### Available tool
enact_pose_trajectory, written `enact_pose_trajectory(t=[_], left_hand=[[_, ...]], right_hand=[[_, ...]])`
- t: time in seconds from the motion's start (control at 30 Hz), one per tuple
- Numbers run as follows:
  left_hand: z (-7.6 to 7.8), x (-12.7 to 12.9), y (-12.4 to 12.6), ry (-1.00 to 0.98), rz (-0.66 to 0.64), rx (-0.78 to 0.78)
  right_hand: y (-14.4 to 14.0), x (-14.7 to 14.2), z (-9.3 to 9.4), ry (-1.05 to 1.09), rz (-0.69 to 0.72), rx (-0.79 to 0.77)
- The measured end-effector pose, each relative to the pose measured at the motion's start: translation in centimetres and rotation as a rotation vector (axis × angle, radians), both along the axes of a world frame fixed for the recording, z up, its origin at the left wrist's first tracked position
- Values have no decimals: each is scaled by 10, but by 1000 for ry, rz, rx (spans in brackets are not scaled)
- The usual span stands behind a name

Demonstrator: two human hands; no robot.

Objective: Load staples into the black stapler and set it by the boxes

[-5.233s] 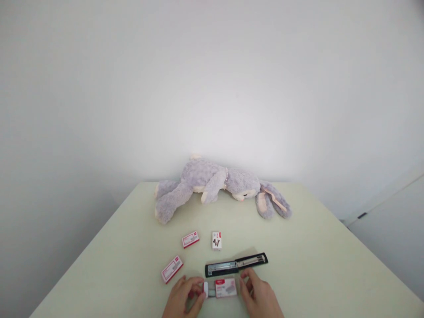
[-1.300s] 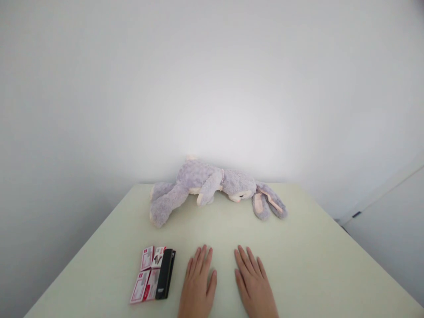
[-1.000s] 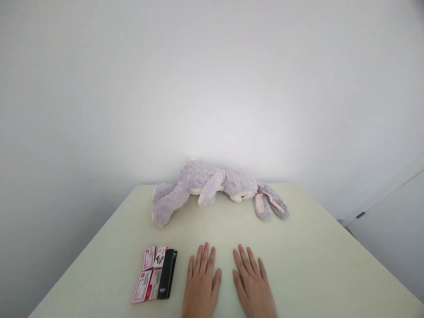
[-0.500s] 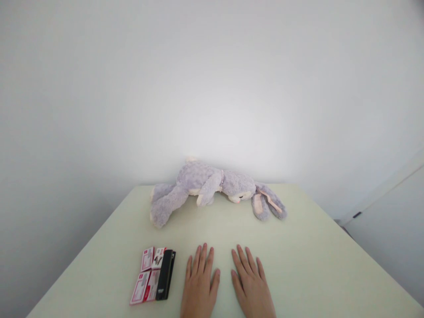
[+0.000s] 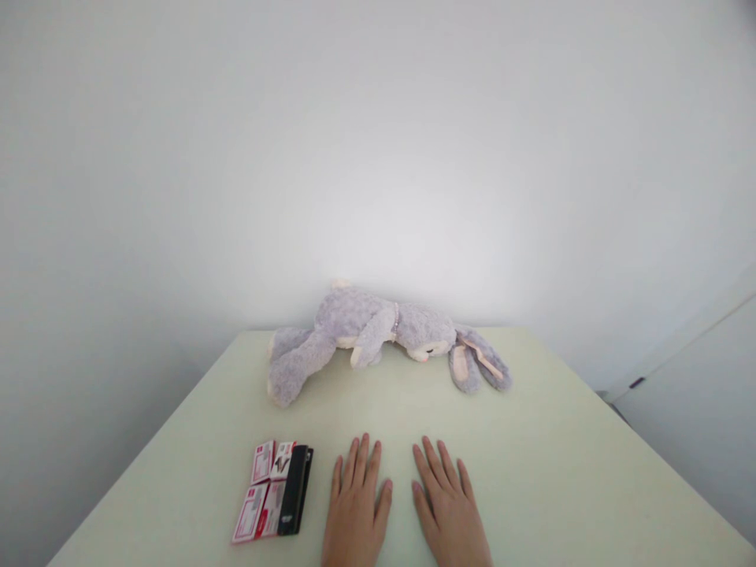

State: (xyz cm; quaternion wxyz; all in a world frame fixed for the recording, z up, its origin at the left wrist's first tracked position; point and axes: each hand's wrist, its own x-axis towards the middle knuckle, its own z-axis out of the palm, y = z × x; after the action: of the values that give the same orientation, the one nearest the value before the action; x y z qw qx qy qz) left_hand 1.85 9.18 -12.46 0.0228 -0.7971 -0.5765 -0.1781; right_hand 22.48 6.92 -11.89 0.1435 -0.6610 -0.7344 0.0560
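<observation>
My left hand (image 5: 356, 504) lies flat, palm down, on the pale green table (image 5: 567, 488), fingers stretched out and holding nothing. Beside it, my right hand (image 5: 447, 500) rests the same way with its fingers extended. Just left of my left hand is a black stapler (image 5: 294, 490), apart from the fingers. Against the stapler's left side sit several small pink-and-white boxes (image 5: 251, 512) with printed labels. Beyond both hands a lavender plush rabbit (image 5: 354, 315) lies on its side, its long ears (image 5: 481, 358) to the right.
A plain white wall (image 5: 378, 157) rises behind the table's back edge, close to the plush rabbit. On the right is a pale panel (image 5: 697, 409) with a small dark fitting (image 5: 636, 383), beside the table's right edge.
</observation>
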Motion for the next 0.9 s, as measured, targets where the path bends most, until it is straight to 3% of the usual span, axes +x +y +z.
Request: enact_pose_trajectory(t=[0.7, 0.8, 0.9], left_hand=[[6, -3, 0, -7, -27, 35], [-4, -5, -10, 6, -39, 67], [-20, -5, -26, -6, 1, 134]], right_hand=[[0, 3, 3, 157, -4, 15], [5, -3, 7, 225, -59, 0], [11, -38, 18, 357, -128, 4]])
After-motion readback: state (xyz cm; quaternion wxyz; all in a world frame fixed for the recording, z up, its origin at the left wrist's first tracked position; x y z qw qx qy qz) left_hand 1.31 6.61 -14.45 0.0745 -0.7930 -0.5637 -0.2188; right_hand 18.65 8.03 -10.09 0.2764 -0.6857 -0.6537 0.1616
